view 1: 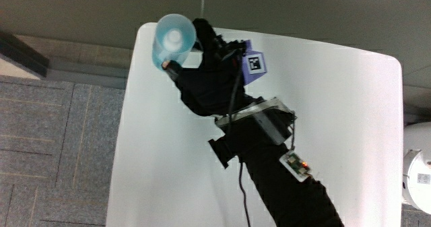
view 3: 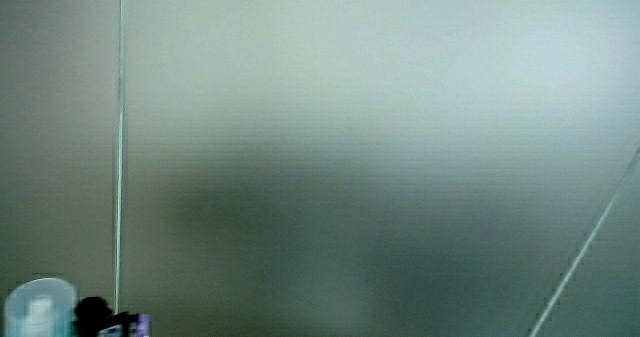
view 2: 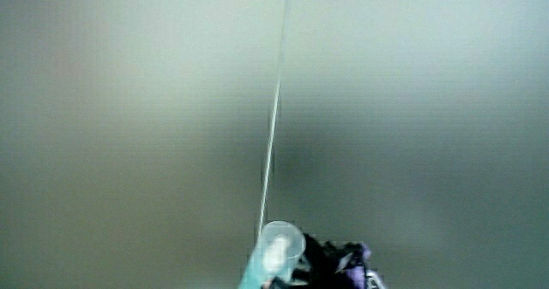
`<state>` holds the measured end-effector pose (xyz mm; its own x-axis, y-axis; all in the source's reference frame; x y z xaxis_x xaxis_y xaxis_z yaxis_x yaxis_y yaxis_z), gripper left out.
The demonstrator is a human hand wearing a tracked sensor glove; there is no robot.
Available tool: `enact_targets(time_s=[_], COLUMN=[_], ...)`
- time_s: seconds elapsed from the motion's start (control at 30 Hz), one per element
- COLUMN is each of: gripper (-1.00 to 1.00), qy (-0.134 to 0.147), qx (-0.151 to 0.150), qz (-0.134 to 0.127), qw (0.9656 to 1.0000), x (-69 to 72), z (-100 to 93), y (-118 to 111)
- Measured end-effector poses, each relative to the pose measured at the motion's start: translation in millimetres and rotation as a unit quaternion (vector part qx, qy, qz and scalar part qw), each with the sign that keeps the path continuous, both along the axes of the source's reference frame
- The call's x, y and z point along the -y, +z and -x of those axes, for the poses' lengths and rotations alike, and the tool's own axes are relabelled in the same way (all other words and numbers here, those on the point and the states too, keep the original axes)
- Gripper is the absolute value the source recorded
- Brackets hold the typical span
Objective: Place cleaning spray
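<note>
A pale blue cleaning spray bottle (view 1: 173,40) with a clear cap stands at a corner of the white table (view 1: 337,106), farthest from the person. The black gloved hand (view 1: 202,69) is wrapped around the bottle's side, fingers curled on it, the patterned cube (view 1: 254,62) on its back. The forearm (view 1: 283,180) stretches across the table toward the person. Both side views show mostly a pale wall; the bottle's cap (view 2: 276,246) (view 3: 38,309) and the hand (view 2: 330,263) (view 3: 95,315) peek in low down.
Grey carpet tiles (view 1: 54,153) lie beside the table's edge near the bottle. A white device (view 1: 419,180) stands off the table's edge, nearer to the person than the bottle. A cable (view 1: 244,193) hangs from the forearm.
</note>
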<state>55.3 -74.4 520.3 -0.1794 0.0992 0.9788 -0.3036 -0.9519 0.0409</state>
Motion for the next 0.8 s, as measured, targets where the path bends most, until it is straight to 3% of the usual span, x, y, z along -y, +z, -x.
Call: enact_targets(time_s=[0.23, 0.47, 0.57, 0.8], gripper=[0.0, 0.0, 0.0, 0.0], qy=[-0.001, 0.0, 0.0, 0.006], qx=[-0.032, -0.058, -0.042, -0.064], qz=[0.013, 0.05, 0.06, 0.069], qw=[0.9994, 0.9971, 0.9973, 0.9956], x=[-1.7, -5.3, -6.8, -7.6], z=[3.5, 2.0, 1.8, -1.7], y=[9, 26, 32, 38])
